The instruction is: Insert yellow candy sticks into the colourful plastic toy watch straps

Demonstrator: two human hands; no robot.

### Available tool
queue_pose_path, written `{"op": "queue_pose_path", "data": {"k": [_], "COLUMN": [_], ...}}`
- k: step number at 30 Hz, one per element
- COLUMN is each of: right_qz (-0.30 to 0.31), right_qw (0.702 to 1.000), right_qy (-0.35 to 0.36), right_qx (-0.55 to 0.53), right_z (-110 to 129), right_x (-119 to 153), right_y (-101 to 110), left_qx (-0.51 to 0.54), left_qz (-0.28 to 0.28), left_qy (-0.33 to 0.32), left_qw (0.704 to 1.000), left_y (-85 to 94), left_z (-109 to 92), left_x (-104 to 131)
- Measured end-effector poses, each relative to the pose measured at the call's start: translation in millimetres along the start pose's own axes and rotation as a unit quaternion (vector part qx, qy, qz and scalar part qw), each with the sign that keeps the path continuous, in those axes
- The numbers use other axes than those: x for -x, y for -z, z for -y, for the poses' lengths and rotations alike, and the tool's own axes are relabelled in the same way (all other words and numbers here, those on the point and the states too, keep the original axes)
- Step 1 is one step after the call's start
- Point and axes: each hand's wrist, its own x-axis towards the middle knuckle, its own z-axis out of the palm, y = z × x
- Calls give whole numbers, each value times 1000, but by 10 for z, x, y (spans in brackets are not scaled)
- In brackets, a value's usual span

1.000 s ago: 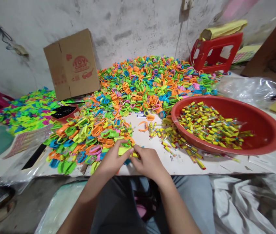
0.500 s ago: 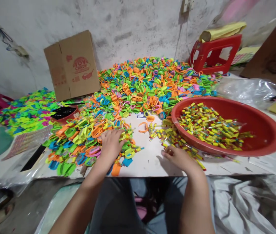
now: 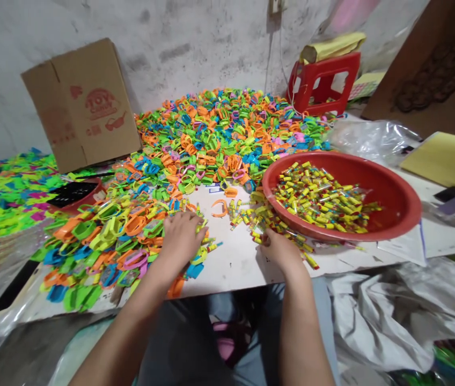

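My left hand (image 3: pixel 183 238) lies palm down on the right side of a near pile of colourful plastic toy watches (image 3: pixel 134 225), thumb apart and fingers spread over it. Small yellow candy tubes (image 3: pixel 213 246) poke out beside its thumb. My right hand (image 3: pixel 281 251) is low over the white table, its fingers curled in at the edge of a heap of yellow tubes (image 3: pixel 247 215). What those fingers hold, if anything, is hidden. An orange toy watch (image 3: pixel 220 208) lies on the table between the hands.
A red basin (image 3: pixel 396 214) of yellow tubes stands at right. Behind is a large heap of toy watches (image 3: pixel 219 128), with a cardboard box (image 3: pixel 86 107) at left and a red stool (image 3: pixel 324 86) at right. Clear plastic (image 3: pixel 372 140) lies behind the basin.
The view has turned to the right, so the table's things appear further left. My right hand's fingers have drawn in closer beside the yellow tubes. My left hand stays on the watch pile.
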Motion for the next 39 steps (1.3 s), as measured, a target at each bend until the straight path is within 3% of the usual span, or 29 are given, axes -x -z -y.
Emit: {"op": "queue_pose_path", "data": {"k": [5, 9, 12, 15, 19, 25, 29, 32, 34, 37, 39], "right_qz": [-17, -30, -50, -85, -112, -124, -135, -132, -159, -238, -260], "right_qw": [1000, 999, 996, 990, 981, 972, 965, 961, 944, 894, 867], "right_qy": [3, 28, 67, 105, 136, 165, 180, 160, 164, 196, 217], "right_qx": [-4, -16, -30, -50, -76, -109, -134, -186, -239, -325, -367], "right_z": [20, 18, 22, 17, -1, 41, 65, 64, 61, 79, 123], "right_x": [-34, -54, -58, -53, -53, -101, -122, -130, -134, -118, -82], "right_y": [-40, -58, -46, -22, 1, -7, -30, -26, -22, -26, -36], "left_qx": [-15, -14, 0, 26, 83, 178, 264, 345, 400, 472, 533], "left_qz": [95, 112, 113, 94, 47, 57, 69, 71, 61, 39, 31], "left_qy": [-48, -89, -110, -99, -89, -106, -68, -31, -9, 7, 12], "left_qw": [994, 990, 987, 990, 991, 977, 960, 935, 914, 880, 845], "left_y": [-166, -429, -638, -787, -861, -960, -1018, -995, -933, -762, -613], "left_z": [-340, -673, -837, -893, -907, -1058, -1089, -1029, -971, -874, -803], "left_x": [-646, -1175, -1447, -1594, -1703, -1839, -1814, -1633, -1409, -946, -602]}}
